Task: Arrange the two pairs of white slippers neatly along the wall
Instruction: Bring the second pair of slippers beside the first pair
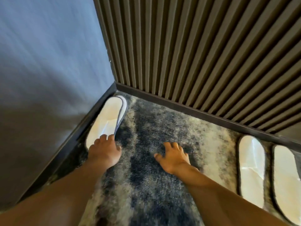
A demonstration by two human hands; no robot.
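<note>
Lengthwise along the grey wall [40, 62], stacked slippers [105, 118], left hand [104, 152] touching

Open lane: bare shag rug [146, 128] mid-floor.
Left block: stacked slippers [105, 118] against the grey wall [40, 62].
Right block: two slippers [251, 168] near the slatted wall [195, 46].

Left hand [105, 151] touching stacked slipper pair [106, 120] by left wall; right hand [174, 158] spread on carpet [154, 128]; second pair [267, 175] right
</note>
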